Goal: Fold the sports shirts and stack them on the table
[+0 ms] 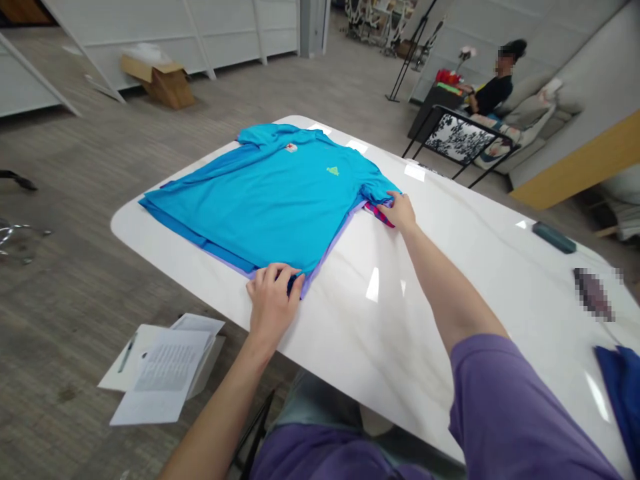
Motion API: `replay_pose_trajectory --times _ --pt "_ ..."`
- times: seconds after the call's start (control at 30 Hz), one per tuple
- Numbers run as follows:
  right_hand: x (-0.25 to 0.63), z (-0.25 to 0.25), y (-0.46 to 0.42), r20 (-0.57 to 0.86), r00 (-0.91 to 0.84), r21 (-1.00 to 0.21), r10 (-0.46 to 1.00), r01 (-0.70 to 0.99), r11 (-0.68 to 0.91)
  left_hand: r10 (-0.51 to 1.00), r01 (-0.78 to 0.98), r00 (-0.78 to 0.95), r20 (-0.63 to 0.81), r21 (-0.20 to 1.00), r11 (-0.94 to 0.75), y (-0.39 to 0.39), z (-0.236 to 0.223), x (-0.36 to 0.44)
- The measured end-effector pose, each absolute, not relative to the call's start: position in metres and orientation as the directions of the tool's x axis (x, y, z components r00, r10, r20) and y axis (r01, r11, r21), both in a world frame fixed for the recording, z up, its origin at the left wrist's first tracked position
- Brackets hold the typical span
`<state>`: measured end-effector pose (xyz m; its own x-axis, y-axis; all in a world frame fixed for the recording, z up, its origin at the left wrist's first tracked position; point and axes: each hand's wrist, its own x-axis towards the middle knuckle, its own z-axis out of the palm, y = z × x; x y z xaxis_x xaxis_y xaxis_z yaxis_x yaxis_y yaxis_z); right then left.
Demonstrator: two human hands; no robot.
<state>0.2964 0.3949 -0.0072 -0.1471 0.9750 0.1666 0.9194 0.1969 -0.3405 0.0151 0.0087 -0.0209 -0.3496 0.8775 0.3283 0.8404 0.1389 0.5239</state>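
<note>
A bright blue T-shirt (260, 200) lies spread flat on the white table (350, 320), with a small badge and a green logo on its chest. Beneath it, purple and darker blue fabric shows along the edges, and a pink patterned piece (381, 215) peeks out by the sleeve. My left hand (273, 293) is closed on the near hem corner, thumb and fingers pinching the cloth. At the sleeve end farther right, my right hand (400, 210) grips the fabric between thumb and fingers. Part of the gripped cloth is hidden behind my fingers.
A dark case (554, 237) and dark blue cloth (623, 393) lie toward the table's right end. Papers (167, 363) sit on a box below the near edge. Beyond the table are an open cardboard box (167, 83), a black-framed rack (457, 138) and a seated person (493, 90).
</note>
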Motion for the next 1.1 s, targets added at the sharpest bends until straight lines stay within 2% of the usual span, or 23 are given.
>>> replay_pose_trajectory --times 0.17,0.33,0.4,0.5,0.6,0.7,0.77,0.9,1.0,1.1 --pt "0.288 -0.012 0.409 0.201 -0.075 -0.387 0.977 0.910 0.150 0.844 0.739 -0.410 0.346 0.668 0.085 0.008 -0.021 0.009" --pt "0.291 -0.003 0.419 0.229 -0.059 -0.432 0.972 0.888 0.156 0.812 0.690 -0.406 0.419 0.723 -0.028 0.005 -0.019 0.004" --pt "0.297 0.001 0.423 0.240 -0.053 -0.453 0.969 0.877 0.160 0.784 0.707 -0.415 0.462 0.706 -0.042 0.002 -0.016 0.006" --pt "0.313 0.009 0.425 0.252 -0.059 -0.479 0.966 0.860 0.178 0.728 0.807 -0.383 0.569 0.589 -0.036 -0.004 -0.006 0.013" --pt "0.337 0.020 0.424 0.272 -0.068 -0.493 0.960 0.847 0.200 0.695 0.893 -0.227 0.682 0.431 -0.131 -0.015 0.013 0.027" --pt "0.372 0.032 0.416 0.290 -0.059 -0.489 0.955 0.848 0.201 0.728 0.891 -0.029 0.684 0.348 -0.291 -0.030 0.038 0.050" --pt "0.403 0.038 0.405 0.289 -0.050 -0.480 0.956 0.856 0.190 0.783 0.845 0.109 0.613 0.357 -0.397 -0.041 0.051 0.074" --pt "0.489 0.045 0.367 0.261 -0.034 -0.440 0.965 0.885 0.150 0.814 0.664 0.389 0.431 0.482 -0.572 -0.059 0.056 0.147" --pt "0.572 0.043 0.326 0.228 -0.005 -0.395 0.974 0.914 0.097 0.736 0.530 0.586 0.338 0.528 -0.664 -0.070 0.042 0.223" --pt "0.668 0.038 0.272 0.193 0.056 -0.346 0.980 0.938 0.014 0.572 0.366 0.771 0.280 0.540 -0.758 -0.087 0.025 0.310"
